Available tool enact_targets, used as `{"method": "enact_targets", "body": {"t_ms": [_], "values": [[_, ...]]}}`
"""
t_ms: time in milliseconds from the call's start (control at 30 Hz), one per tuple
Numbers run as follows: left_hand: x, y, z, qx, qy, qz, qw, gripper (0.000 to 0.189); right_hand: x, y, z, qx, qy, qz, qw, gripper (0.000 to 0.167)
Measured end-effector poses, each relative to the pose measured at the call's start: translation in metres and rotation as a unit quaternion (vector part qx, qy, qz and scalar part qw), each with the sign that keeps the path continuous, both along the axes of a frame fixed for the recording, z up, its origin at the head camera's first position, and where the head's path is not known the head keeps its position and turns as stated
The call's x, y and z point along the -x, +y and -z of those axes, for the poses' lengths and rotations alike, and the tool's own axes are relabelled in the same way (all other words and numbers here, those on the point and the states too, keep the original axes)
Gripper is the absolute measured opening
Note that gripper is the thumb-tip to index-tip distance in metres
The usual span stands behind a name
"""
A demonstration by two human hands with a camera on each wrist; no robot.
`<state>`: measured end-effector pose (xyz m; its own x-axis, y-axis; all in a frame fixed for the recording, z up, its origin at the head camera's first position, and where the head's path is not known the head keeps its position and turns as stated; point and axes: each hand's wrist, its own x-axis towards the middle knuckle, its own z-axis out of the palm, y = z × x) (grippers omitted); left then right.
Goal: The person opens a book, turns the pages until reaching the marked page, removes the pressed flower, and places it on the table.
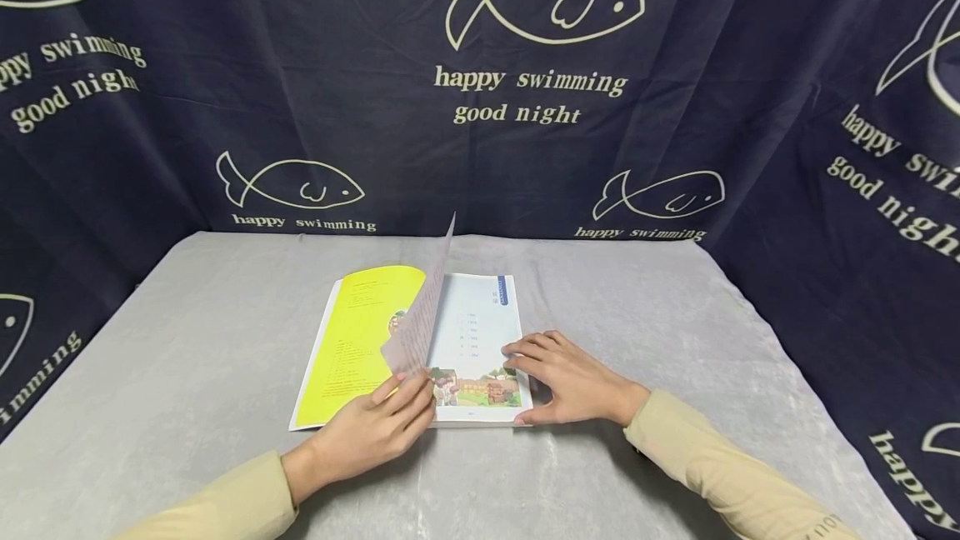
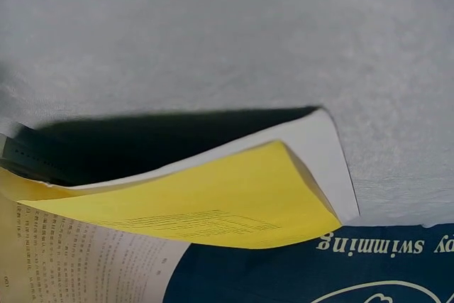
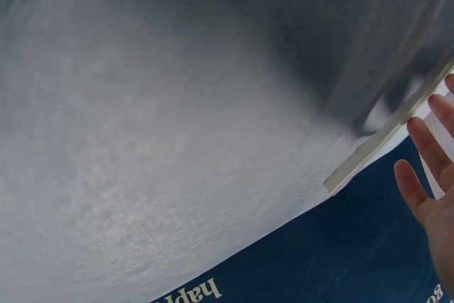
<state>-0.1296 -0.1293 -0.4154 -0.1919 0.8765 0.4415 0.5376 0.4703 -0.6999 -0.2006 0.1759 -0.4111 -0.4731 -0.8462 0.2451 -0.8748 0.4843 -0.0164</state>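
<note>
1. One open book (image 1: 476, 332) lies on the counter (image 1: 637, 298).
2. At the book's near edge, the left hand (image 1: 372, 427) pinches a raised page (image 1: 421, 319).
3. Against its right edge, the right hand (image 1: 572, 382) rests, fingers loose.

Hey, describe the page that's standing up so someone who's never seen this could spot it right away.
Start at the gray-covered table before the dark fish-print curtain, where a book lies open. Just above the left hand is the raised page. It's pale and stands up, between the flatter yellow page and light-blue page.
</note>
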Motion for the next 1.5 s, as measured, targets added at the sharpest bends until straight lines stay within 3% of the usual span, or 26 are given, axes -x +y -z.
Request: {"method": "enact_targets", "body": {"t_ms": [233, 667, 1133, 1500], "values": [[0.0, 0.001, 0.0, -0.016, -0.027, -0.019, 0.9993, 0.033, 0.0, 0.001, -0.003, 0.013, 0.007, -0.018, 0.9997, 0.055], [0.004, 0.001, 0.001, -0.04, -0.059, -0.025, 0.9971, 0.035, 0.001, 0.002, -0.006, 0.069, 0.026, -0.059, 0.9956, 0.036], [0.006, -0.001, 0.008, -0.029, -0.085, -0.046, 0.995, 0.035, 0.0, 0.003, -0.006, 0.058, 0.048, -0.085, 0.9936, 0.03], [0.008, 0.0, 0.008, -0.053, -0.109, -0.034, 0.9921, 0.032, -0.003, 0.004, -0.005, 0.031, 0.073, -0.091, 0.9927, 0.039]]}}
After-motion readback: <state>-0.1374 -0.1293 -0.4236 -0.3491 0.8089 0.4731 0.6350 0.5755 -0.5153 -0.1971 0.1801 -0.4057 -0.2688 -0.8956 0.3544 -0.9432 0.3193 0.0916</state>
